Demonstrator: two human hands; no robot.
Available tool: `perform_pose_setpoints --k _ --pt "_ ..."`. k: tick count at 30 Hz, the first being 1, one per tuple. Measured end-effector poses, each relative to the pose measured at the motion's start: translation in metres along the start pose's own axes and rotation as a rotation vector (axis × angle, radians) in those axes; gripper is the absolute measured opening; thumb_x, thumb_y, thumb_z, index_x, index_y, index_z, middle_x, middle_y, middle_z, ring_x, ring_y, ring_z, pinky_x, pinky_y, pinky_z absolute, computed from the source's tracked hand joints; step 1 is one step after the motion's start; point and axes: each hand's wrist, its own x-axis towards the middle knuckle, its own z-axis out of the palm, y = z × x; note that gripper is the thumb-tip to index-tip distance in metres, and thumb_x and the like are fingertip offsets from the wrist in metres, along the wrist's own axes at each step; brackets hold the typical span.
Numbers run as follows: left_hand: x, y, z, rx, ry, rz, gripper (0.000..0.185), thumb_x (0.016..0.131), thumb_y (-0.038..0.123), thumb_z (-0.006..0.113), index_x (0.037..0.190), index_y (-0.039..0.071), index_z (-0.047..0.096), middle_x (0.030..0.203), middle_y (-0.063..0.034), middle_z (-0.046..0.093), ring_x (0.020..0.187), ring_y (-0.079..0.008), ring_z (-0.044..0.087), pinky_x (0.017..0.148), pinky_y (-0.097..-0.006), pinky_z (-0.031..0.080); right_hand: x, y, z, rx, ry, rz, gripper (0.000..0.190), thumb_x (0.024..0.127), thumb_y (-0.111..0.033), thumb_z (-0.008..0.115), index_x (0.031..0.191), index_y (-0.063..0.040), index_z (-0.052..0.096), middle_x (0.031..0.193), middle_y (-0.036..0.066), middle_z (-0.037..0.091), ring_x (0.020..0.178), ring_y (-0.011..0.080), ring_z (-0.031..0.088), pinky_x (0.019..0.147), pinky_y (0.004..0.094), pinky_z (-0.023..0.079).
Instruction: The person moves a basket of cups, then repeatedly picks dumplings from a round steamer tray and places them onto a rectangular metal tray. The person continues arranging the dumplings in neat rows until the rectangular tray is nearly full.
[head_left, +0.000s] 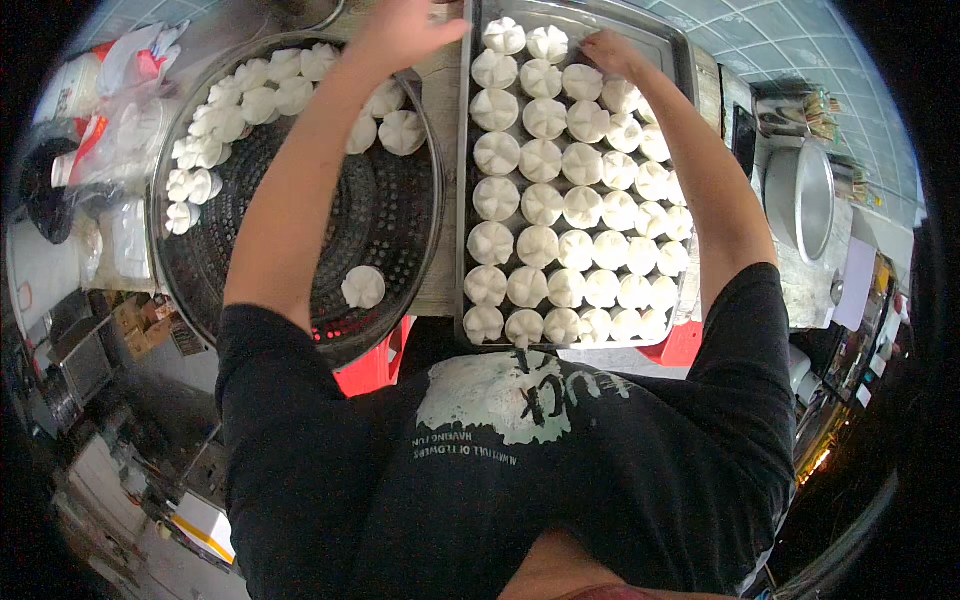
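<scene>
My left hand (409, 34) is blurred at the top of the view, between a round perforated steamer tray (285, 195) and a rectangular metal tray (462, 225). Its thumb sticks out towards the metal tray's rim; the other fingers are mostly cut off. Over the far part of the metal tray, my right hand (611, 52) has its fingers curled down, close to a white pleated dough bun (582, 82). Whether it holds anything is hidden. Rows of similar buns fill much of that tray. On the steamer, several buns (259, 105) line the far rim, and one bun (364, 286) sits alone near the front.
A metal bowl (801, 201) leans on its side at the right, near metal containers of sticks (821, 116). Plastic bags (124, 127) crowd the left. Red stools (375, 364) stand under the table edge. A tiled wall (795, 37) rises behind.
</scene>
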Motion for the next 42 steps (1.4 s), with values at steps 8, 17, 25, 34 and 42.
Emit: perform_pose_setpoints --k 8,17,25,34,42 --pt "-0.211 0.010 -0.086 -0.184 -0.075 -0.445 0.062 0.070 0.026 0.075 0.124 0.005 0.054 0.120 -0.0158 0.058 0.113 -0.0291 0.054 0.098 -0.0381 0.041 -0.063 -0.107 -0.048 0.135 0.644 -0.051 0.038 0.080 -0.022 0.067 0.115 -0.009 0.061 0.108 0.013 0.064 0.096 0.0332 0.061 0.086 0.0404 0.048" --pt "-0.302 0.050 -0.045 -0.057 -0.384 -0.296 0.082 0.059 0.015 0.078 0.134 0.014 0.044 0.129 -0.0190 0.043 0.119 -0.0373 0.042 0.102 -0.0434 0.035 -0.065 -0.298 -0.029 -0.195 0.421 -0.445 0.051 0.066 -0.030 0.075 0.108 -0.009 0.057 0.094 0.007 0.059 0.105 0.0261 0.050 0.095 0.0397 0.036" --pt "-0.310 0.051 -0.028 0.058 -0.441 -0.188 0.080 0.055 0.010 0.079 0.128 0.013 0.045 0.112 -0.0142 0.049 0.107 -0.0349 0.049 0.091 -0.0432 0.043 -0.036 -0.331 -0.006 -0.378 0.194 -0.214 0.051 0.065 -0.036 0.076 0.102 -0.009 0.055 0.091 0.006 0.063 0.099 0.0233 0.054 0.095 0.0449 0.031" --pt "-0.317 0.047 -0.024 0.004 -0.422 -0.283 0.060 0.058 0.008 0.077 0.113 0.008 0.053 0.106 -0.0154 0.049 0.103 -0.0365 0.051 0.083 -0.0448 0.047 -0.052 -0.344 -0.006 -0.258 0.077 -0.110 0.067 0.062 -0.035 0.078 0.117 -0.010 0.048 0.095 0.006 0.065 0.103 0.0236 0.057 0.096 0.0540 0.028" --pt "-0.242 0.047 -0.074 -0.342 -0.037 -0.263 0.061 0.060 0.011 0.076 0.116 0.004 0.054 0.107 -0.0151 0.055 0.099 -0.0311 0.057 0.088 -0.0382 0.046 -0.115 -0.306 -0.062 0.550 0.246 -0.143 0.063 0.069 -0.027 0.077 0.118 -0.004 0.046 0.096 0.016 0.063 0.095 0.0276 0.062 0.085 0.0369 0.048"
